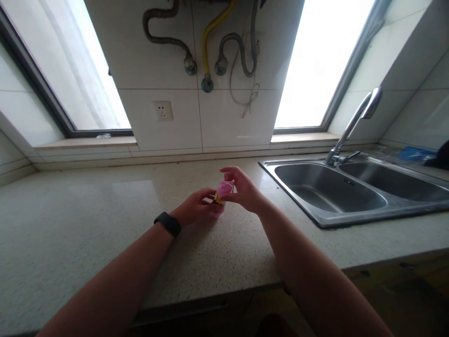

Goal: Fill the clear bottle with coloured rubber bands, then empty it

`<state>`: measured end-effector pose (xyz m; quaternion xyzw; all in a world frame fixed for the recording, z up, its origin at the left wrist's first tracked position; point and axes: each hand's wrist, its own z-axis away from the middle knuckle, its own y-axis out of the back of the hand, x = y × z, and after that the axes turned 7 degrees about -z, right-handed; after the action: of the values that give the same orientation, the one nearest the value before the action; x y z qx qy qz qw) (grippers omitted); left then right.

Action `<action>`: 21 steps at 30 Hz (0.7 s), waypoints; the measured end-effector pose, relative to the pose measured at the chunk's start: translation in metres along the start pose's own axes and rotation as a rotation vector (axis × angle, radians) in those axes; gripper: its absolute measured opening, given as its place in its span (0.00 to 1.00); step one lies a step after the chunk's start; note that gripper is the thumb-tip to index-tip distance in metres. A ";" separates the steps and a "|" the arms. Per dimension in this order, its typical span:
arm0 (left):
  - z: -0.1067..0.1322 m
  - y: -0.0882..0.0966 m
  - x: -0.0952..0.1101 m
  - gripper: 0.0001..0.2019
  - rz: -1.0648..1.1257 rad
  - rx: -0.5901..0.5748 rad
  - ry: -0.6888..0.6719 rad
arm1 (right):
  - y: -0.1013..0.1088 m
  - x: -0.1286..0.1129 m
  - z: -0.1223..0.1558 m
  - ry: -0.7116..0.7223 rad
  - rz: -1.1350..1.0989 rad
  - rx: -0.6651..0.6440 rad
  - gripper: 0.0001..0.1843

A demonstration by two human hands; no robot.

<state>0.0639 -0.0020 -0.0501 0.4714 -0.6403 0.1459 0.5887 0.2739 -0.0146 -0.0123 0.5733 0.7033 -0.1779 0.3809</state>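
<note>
Together, left hand and right hand grip pink cup.

Our arms reach fwd; L hand fingers curled in, R hand pinching just above, fingertips nearly meeting.

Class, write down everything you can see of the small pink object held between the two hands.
The pink object is small, and its top looks translucent and glossy, like plastic. A yellow and dark band shows at its lower left. It sits slightly tilted. The left hand holds its lower end and the right hand pinches its top. It is low over the speckled countertop, left of the sink. Finer detail is too small to tell.
</note>
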 end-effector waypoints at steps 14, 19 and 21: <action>0.000 0.003 0.000 0.21 -0.068 0.067 -0.050 | 0.000 0.000 0.000 -0.001 0.089 0.032 0.38; -0.002 0.005 -0.005 0.23 -0.044 0.103 -0.016 | 0.004 0.000 0.001 -0.049 -0.135 -0.114 0.50; -0.001 0.007 -0.004 0.23 -0.043 0.095 -0.021 | 0.006 -0.003 0.002 -0.091 -0.216 -0.162 0.44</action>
<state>0.0590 0.0039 -0.0510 0.5137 -0.6286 0.1585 0.5620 0.2799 -0.0161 -0.0104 0.4529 0.7549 -0.1862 0.4363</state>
